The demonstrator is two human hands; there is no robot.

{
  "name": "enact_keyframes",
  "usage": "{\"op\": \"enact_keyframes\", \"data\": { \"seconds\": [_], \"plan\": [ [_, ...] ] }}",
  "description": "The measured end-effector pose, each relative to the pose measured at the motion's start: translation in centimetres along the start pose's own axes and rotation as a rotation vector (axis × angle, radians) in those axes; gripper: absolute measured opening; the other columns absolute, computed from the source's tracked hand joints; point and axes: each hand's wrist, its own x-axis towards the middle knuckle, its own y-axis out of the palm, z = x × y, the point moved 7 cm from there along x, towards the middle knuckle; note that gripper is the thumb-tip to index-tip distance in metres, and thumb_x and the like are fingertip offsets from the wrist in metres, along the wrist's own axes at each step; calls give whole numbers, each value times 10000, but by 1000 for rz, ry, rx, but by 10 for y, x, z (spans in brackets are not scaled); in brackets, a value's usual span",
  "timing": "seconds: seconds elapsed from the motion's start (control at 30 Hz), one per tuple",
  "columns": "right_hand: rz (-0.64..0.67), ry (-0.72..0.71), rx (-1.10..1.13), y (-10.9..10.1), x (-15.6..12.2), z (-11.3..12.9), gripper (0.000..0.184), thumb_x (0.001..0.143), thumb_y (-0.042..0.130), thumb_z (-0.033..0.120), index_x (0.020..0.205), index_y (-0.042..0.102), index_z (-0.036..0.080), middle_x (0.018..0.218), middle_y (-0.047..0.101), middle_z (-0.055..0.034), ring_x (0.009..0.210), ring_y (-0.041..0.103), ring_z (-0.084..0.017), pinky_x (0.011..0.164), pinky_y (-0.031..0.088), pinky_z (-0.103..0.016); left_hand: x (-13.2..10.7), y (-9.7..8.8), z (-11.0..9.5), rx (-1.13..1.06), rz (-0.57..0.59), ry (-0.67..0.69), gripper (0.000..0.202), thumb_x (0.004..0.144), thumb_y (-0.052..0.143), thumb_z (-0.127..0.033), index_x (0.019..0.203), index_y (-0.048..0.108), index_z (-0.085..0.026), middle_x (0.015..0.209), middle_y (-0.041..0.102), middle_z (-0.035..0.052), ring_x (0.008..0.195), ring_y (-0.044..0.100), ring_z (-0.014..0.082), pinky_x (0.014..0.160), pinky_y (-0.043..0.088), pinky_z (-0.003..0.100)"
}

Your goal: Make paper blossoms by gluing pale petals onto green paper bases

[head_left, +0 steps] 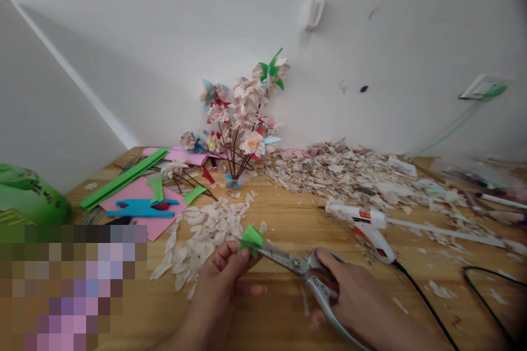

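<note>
My left hand [220, 285] pinches a small folded piece of green paper [251, 238] between thumb and fingers, low in the middle of the wooden table. My right hand [356, 299] is closed round the grey handles of metal scissors [296, 264]. The blades point left and meet the green paper at its lower edge. A heap of pale cut paper petals [206, 236] lies just beyond my left hand.
A bunch of paper flowers [241, 120] stands by the white wall. Pink, green and blue foam sheets [140, 200] lie left. A white glue gun [368, 222] with a black cord lies right, behind it a wide spread of paper scraps [354, 173]. A green bag [28, 194] sits far left.
</note>
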Motion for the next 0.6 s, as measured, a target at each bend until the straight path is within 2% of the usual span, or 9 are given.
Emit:
{"op": "enact_keyframes", "data": {
  "seconds": [0.2,0.6],
  "plan": [
    [-7,6,15,0,1,-1,385,528,735,420,759,494,228,721,661,0,629,567,-194,509,281,-225,0,3,3,-41,40,-28,109,734,629,-237,813,617,-162,940,625,55,1042,563,262,453,528,172],
    [31,10,29,4,1,-4,425,507,756,427,783,507,221,758,666,-23,640,567,-209,522,308,-236,3,2,3,-31,40,-7,90,726,637,-235,724,575,-170,834,599,29,1046,556,270,428,534,188]
  ]
}}
